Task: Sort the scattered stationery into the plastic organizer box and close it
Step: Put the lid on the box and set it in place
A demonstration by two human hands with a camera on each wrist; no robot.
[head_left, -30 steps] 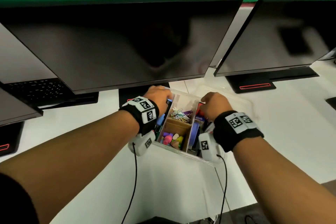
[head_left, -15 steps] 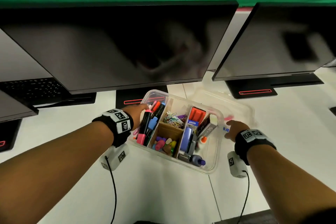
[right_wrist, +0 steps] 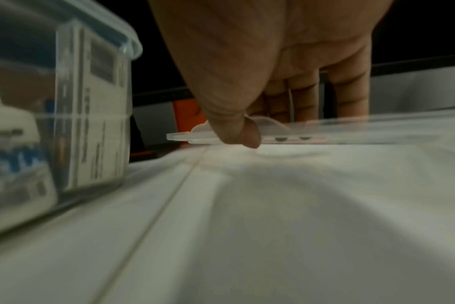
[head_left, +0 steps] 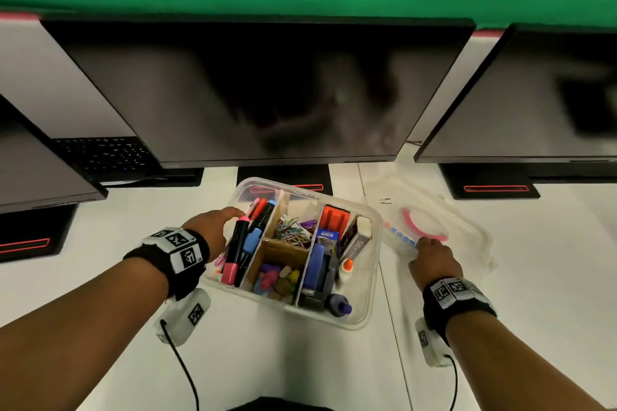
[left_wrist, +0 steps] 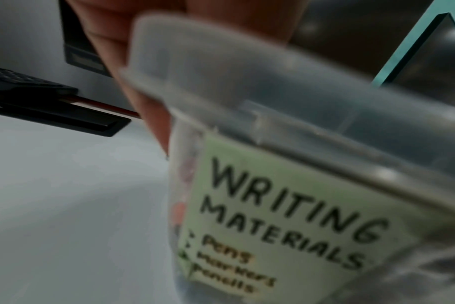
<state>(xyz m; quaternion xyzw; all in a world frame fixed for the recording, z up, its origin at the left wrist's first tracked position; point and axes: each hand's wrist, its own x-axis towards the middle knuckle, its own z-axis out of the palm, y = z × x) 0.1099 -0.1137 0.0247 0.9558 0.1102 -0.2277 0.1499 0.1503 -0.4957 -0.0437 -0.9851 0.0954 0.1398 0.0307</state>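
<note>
The clear plastic organizer box [head_left: 351, 324] stands open on the white desk, its compartments holding markers [head_left: 237, 243], paper clips [head_left: 293, 232], erasers [head_left: 277, 279] and a blue stapler [head_left: 317, 269]. My left hand [head_left: 217, 227] holds the box's left rim, its fingers [left_wrist: 143, 102] lying along the outer wall beside the "WRITING MATERIALS" label [left_wrist: 286, 216]. The clear lid [head_left: 467, 237] lies flat to the right of the box. My right hand [head_left: 430, 257] pinches the lid's near left edge [right_wrist: 377, 127], thumb [right_wrist: 237, 131] at the rim and fingers on top. The box [right_wrist: 96, 102] sits left of that hand.
Three dark monitors stand along the back, the middle one [head_left: 267, 90] right behind the box, with its black base [head_left: 283, 177] close to the far rim. A keyboard [head_left: 103, 153] lies at the back left. White desk [head_left: 300, 370] stretches in front.
Both hands have left the inside of the box. The left went to the box's left rim; the right swung out to the lid and took hold of its edge.
</note>
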